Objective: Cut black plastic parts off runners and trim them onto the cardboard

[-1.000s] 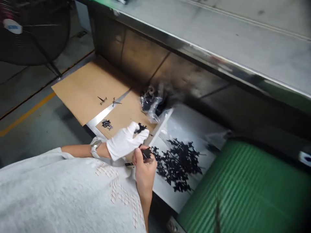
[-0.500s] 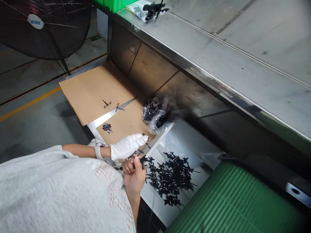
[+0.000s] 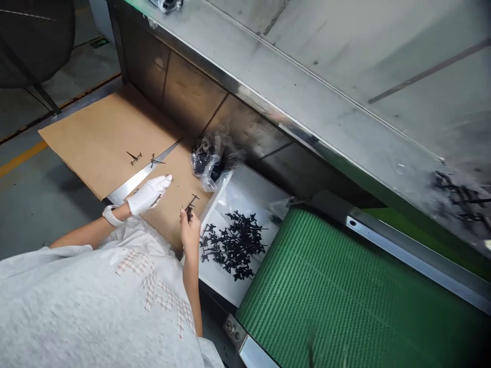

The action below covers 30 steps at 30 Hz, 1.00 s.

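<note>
My left hand (image 3: 150,194), in a white glove, is over the brown cardboard (image 3: 169,214) with its fingers stretched out. Something small and dark shows under its palm edge; I cannot make out what it is. Bare fingers of my right hand (image 3: 190,228) are closed around a thin, branched black plastic part (image 3: 192,201), which sticks up past the fingertips. Beside the left glove lies a partly covered small pile of dark pieces (image 3: 136,190). Two similar branched parts, one on the far cardboard sheet (image 3: 134,157) and another by the metal strip (image 3: 155,161), lie farther off.
A white tray (image 3: 264,189) to the right holds a heap of black branched parts (image 3: 238,245). Behind the cardboard is a clear plastic bag (image 3: 210,158) with dark contents. A green conveyor belt (image 3: 307,276) and a metal ledge (image 3: 268,76) border the area; a fan (image 3: 34,41) stands far left.
My hands have moved apart, the left going over the cardboard near the small pile. The right hand has come away with the black part. The view has shifted right, showing more belt.
</note>
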Each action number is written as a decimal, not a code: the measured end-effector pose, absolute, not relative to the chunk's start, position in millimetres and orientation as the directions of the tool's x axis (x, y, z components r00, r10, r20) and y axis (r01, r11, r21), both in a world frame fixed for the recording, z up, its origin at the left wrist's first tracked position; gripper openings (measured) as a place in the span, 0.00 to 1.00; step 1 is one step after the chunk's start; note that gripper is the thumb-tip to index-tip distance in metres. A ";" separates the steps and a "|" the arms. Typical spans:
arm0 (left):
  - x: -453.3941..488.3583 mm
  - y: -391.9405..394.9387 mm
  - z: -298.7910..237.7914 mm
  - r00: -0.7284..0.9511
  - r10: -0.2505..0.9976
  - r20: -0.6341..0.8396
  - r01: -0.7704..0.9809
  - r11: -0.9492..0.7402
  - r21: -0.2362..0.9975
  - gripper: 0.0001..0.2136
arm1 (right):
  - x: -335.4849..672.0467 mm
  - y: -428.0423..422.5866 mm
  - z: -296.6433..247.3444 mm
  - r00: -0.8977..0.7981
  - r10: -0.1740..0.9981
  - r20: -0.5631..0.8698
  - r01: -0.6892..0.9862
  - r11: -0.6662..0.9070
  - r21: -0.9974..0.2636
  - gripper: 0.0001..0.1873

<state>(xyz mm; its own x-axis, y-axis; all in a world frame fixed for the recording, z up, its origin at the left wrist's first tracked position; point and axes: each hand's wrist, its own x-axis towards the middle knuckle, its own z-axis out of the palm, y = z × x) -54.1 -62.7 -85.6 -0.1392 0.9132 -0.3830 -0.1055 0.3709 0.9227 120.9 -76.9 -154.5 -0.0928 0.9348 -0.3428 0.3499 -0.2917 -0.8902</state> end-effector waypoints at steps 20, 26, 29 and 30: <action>-104.0 -97.1 -125.5 0.002 0.756 -0.654 -0.440 0.588 0.679 0.15 | 49.9 -5.7 -227.1 -0.283 0.731 -0.621 0.803 -0.173 -0.570 0.20; -109.7 -90.2 -147.7 0.004 0.715 -0.699 -0.471 0.618 0.629 0.16 | 50.7 -12.0 -217.4 -0.257 0.689 -0.678 0.896 -0.093 -0.434 0.21; -110.1 -92.4 -148.1 -0.040 0.698 -0.715 -0.490 0.610 0.623 0.14 | 48.1 -5.9 -211.8 -0.286 0.645 -0.709 0.921 -0.018 -0.388 0.21; -110.2 -94.1 -146.1 -0.064 0.695 -0.716 -0.496 0.601 0.627 0.12 | 48.3 -1.3 -210.0 -0.296 0.628 -0.720 0.927 0.008 -0.374 0.21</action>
<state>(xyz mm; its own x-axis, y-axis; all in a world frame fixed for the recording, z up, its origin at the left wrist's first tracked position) -110.2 -94.1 -146.1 -0.0642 0.6946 -0.7165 -0.4963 0.6006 0.6268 48.3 -1.3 -210.0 -0.2958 0.6280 -0.7198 0.9273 0.0078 -0.3743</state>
